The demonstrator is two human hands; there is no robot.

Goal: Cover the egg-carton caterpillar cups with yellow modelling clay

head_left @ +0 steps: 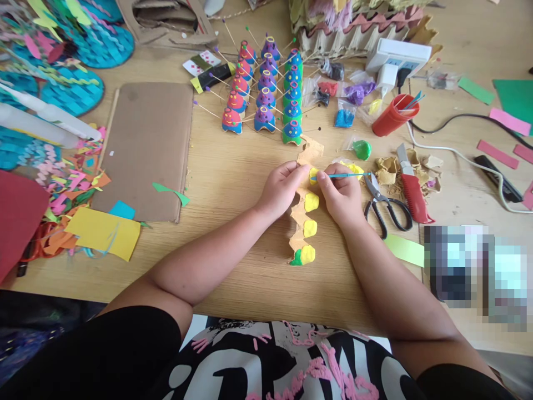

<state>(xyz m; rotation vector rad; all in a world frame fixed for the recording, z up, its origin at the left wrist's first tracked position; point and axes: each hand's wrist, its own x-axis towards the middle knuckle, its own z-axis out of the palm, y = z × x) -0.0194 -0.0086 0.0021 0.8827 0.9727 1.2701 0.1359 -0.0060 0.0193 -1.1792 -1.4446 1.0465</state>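
Observation:
A tan egg-carton strip (297,213) runs lengthwise down the middle of the table, its cups partly covered with yellow clay (310,202). Green clay (297,258) shows on its nearest cup. My left hand (284,188) pinches the strip near its upper part. In my right hand (342,191) is a thin blue stick (352,175), held between thumb and fingers, its left end at a yellow patch on the strip. More yellow clay (353,168) lies just behind my right hand. A lump of green clay (361,149) rests on plastic beyond it.
Finished clay-covered strips (266,99) with pins stand at the back. Black-handled scissors (385,205) and a red-handled knife (412,191) lie right of my right hand. A red cup (390,116), a power strip (397,54), cardboard (145,150) and paper scraps surround the work.

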